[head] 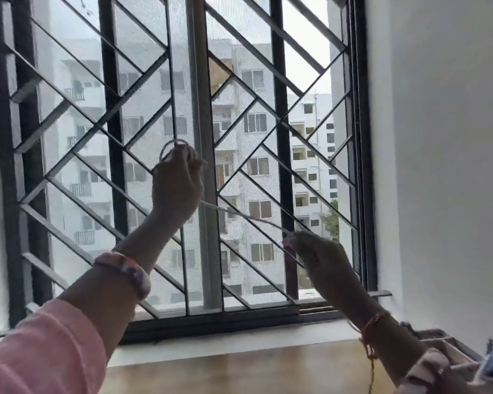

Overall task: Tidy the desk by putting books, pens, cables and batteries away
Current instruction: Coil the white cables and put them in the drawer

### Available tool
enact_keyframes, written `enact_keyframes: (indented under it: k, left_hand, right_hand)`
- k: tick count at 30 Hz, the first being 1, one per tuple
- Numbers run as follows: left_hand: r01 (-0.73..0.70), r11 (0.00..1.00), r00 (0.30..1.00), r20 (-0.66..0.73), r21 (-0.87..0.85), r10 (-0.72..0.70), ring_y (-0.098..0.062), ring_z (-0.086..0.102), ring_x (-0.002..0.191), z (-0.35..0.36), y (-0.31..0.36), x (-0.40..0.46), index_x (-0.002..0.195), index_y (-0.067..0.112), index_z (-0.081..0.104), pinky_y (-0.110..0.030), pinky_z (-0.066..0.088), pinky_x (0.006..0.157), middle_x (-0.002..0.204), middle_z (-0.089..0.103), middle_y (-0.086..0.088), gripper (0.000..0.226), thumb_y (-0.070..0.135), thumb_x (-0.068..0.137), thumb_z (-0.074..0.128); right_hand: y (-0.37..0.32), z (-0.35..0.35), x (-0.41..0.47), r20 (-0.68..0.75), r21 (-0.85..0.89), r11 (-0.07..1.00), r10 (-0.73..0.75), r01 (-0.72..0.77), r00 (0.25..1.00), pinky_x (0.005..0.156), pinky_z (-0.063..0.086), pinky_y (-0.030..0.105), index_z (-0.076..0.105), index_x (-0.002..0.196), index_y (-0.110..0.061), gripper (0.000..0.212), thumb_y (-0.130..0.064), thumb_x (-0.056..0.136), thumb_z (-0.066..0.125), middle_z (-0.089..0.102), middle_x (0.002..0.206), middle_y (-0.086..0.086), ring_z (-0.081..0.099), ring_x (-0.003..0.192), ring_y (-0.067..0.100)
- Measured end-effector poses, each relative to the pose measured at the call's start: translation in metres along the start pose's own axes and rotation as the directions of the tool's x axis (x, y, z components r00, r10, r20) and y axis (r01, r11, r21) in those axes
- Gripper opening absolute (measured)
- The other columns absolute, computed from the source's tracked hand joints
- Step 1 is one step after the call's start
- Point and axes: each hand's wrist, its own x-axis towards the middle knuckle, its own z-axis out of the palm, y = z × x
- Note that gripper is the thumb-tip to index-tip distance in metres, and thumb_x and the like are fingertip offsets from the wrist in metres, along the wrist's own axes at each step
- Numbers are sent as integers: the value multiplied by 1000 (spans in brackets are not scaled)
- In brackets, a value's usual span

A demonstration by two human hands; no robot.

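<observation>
Cable: a thin pale cable (239,215) is held up in front of the window, above the table, stretched in a shallow slant from the upper left hand down to the lower right hand.
Loop: at the left hand the cable forms a small loop (172,147) that sticks out above the fingers.
Left hand: the left hand (178,183) is raised, back toward the camera, fingers curled round the looped cable; a patterned bangle (125,273) and a pink sleeve (40,356) lie on that arm.
Right hand: the right hand (322,260) is lower and to the right, fingertips pinching the cable's lower end; motion blur hides how the fingers lie in detail. An orange thread (374,325) circles that wrist, with a strand hanging down.
Gap between hands: the two hands are well apart, with the taut cable bridging them.
Window: a dark-framed window (365,166) with a diagonal grille (91,129) stands close behind both hands; apartment blocks show through it.
Edges: a white sill (239,339) runs under the frame, and the wooden table (239,371) lies just below it.
Right side: a white wall (439,166) closes the right; near the right forearm sits a rack-like object (444,345), too blurred to identify.
</observation>
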Motion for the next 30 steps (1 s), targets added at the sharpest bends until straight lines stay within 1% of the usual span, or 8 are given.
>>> enact_keyframes:
  k: [3,8,12,18,21,24,27,30]
  left_hand:
    - [-411,906,820,476,103,318,-21,59,52,-3,15,-31,87,6,54,-22,39,46,71,64,-14,11,15,91,50]
    - [487,783,319,914,-387,253,2,44,39,-17,64,-42,73,10,53,-15,37,46,45,51,8,32,28,96,39]
    - [844,43,472,780,-534,411,-2,40,39,-35,96,-23,78,6,56,-15,39,44,45,47,11,33,33,89,40]
    - [580,-515,653,738,-632,-171,-5,46,40,-15,104,-21,71,11,50,-16,42,42,49,52,4,30,13,98,36]
    - [439,-381,676,578,-814,-456,-5,59,48,-7,91,-19,79,11,52,-18,48,51,56,66,3,25,14,99,37]
    - [318,354,797,46,-879,-602,-1,51,51,2,70,-18,79,1,56,-14,44,57,71,72,4,30,16,98,37]
    - [5,958,954,-285,-286,-90,-3,50,55,7,47,-28,86,-7,54,-8,42,58,84,68,-4,24,13,94,43]
    - [-374,925,920,150,69,361,-30,66,61,3,25,-46,91,-5,52,-30,53,51,79,67,-19,16,11,90,53]
  right_hand:
    - [7,-28,17,-247,-88,996,5,-28,969,49,38,6,70,86,-10,20,-21,92,54,58,57,-9,53,50,-3]
    - [17,-53,30,-335,-200,980,-49,-20,941,61,36,-4,69,90,-7,33,-31,91,46,69,78,0,57,64,5]
    - [22,-43,14,-241,-270,963,-86,18,967,40,44,30,62,80,-16,45,-52,89,37,49,47,-6,48,41,11]
    - [19,-6,-14,-24,-260,962,-91,81,996,36,37,23,55,80,-22,30,-48,90,43,45,45,-8,40,37,-1]
    - [25,-3,-22,45,-305,950,-48,59,998,42,38,23,50,74,-22,23,-41,87,51,43,47,-11,40,42,-1]
    - [21,1,-31,195,-260,964,-7,59,981,49,42,30,48,67,-23,37,-57,80,41,47,50,-9,46,48,8]
    - [10,5,-29,240,-187,981,-9,56,971,52,42,31,43,66,-29,35,-61,78,38,47,48,-7,46,49,12]
    - [8,-9,-18,174,-275,961,30,19,984,52,46,30,54,73,-22,39,-59,82,46,61,56,-2,59,53,14]
